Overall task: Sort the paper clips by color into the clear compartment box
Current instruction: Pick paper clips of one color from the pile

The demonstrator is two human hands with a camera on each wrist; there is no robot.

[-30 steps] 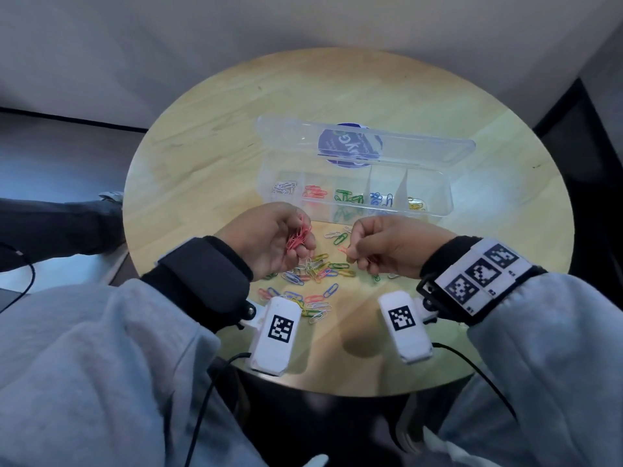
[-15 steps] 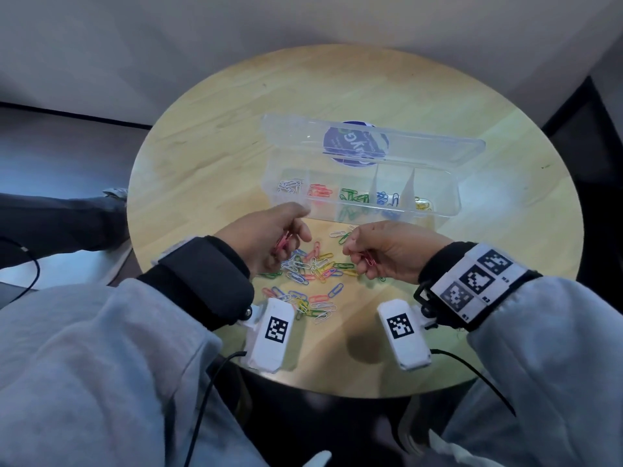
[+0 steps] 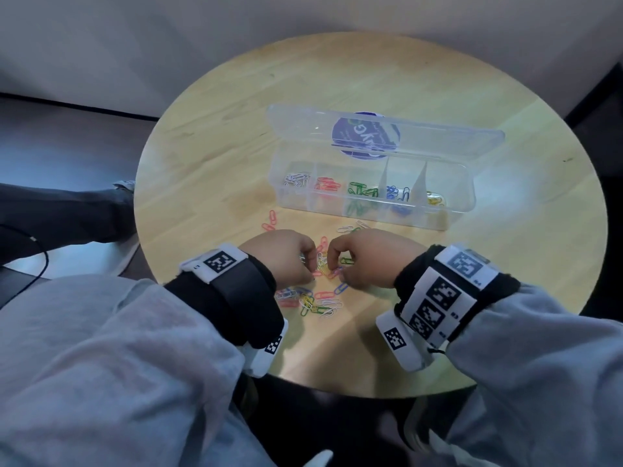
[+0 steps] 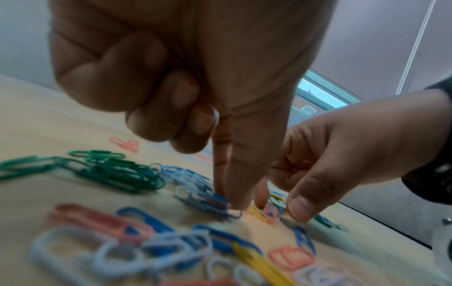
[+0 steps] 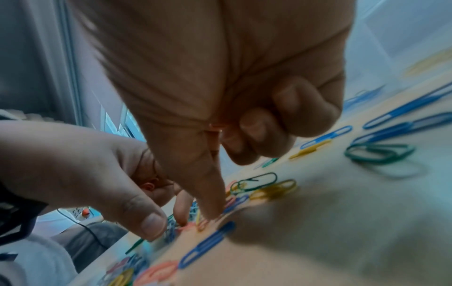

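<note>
A clear compartment box (image 3: 470,193) stands open at the middle of the round table, holding white (image 3: 296,179), red (image 3: 327,184), green (image 3: 362,190), blue (image 3: 397,193) and yellow clips (image 3: 435,199), one color per compartment. Loose mixed clips (image 3: 317,303) lie in a pile in front of it. My left hand (image 3: 309,262) and right hand (image 3: 334,268) are both knuckles-up on the pile, thumb and forefinger tips down among the clips. The right wrist view shows a red clip (image 5: 215,126) tucked under my right hand's curled fingers. Another red clip (image 5: 149,186) sits in the left palm.
The box lid (image 3: 303,129) lies flat behind the box with a purple label. Two red clips (image 3: 270,221) lie apart left of the pile, and white ones (image 3: 354,226) just before the box. The table edge (image 3: 337,389) is near my body.
Both hands have dropped onto the pile and drawn together. My left hand, which held red clips up in sight, has turned palm down.
</note>
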